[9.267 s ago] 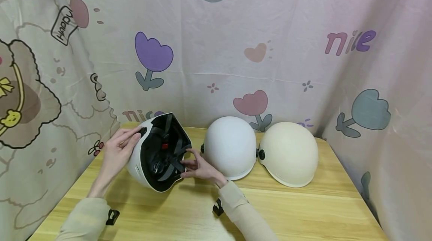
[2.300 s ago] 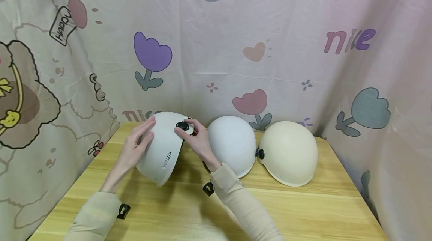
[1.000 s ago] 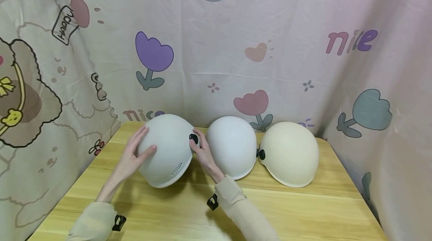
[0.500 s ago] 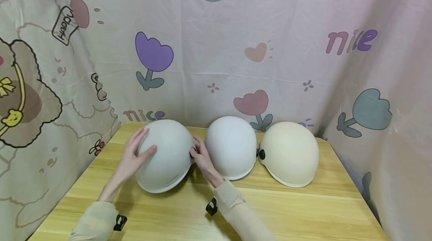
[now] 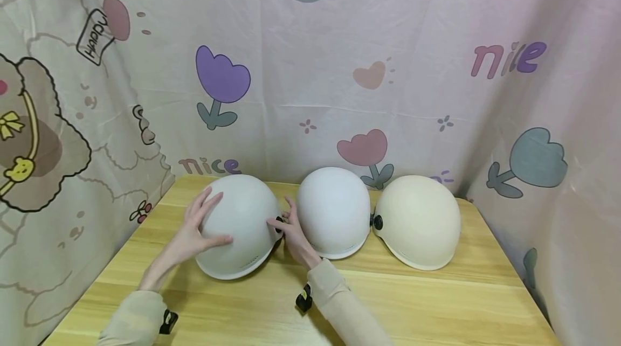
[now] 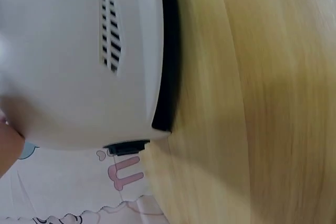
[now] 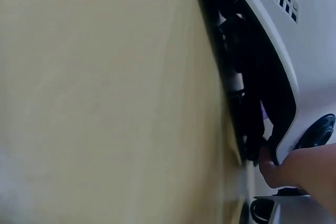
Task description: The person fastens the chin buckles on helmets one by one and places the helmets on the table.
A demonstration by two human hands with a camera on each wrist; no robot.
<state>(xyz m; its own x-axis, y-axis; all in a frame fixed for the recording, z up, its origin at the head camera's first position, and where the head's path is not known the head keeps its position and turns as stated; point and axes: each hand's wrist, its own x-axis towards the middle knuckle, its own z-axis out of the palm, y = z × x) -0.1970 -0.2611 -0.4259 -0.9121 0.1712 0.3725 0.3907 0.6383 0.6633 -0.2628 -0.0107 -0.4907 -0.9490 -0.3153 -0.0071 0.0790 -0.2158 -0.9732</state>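
A greyish-white helmet (image 5: 242, 222) sits dome up at the left of the table. My left hand (image 5: 191, 233) rests on its left side, fingers and thumb spread over the shell. At its right edge, my right hand (image 5: 294, 230) has the thumb by a black side knob (image 5: 278, 223); the index finger points up, apart from the shell. In the right wrist view, a finger (image 7: 278, 171) hooks at the rim beside the black lining (image 7: 262, 72). The left wrist view shows the helmet's slotted vent (image 6: 110, 30) and dark lower edge.
Close to the right hand stands a white helmet (image 5: 333, 211), and right of it a cream helmet (image 5: 419, 222) with a black knob. All stand on a wooden table (image 5: 427, 303). A printed curtain (image 5: 301, 55) hangs behind and at both sides.
Earlier the helmet's black inside faced me; it has since turned over, dome up, and come down level. In the last half second the left thumb slid lower and the right index finger lifted.
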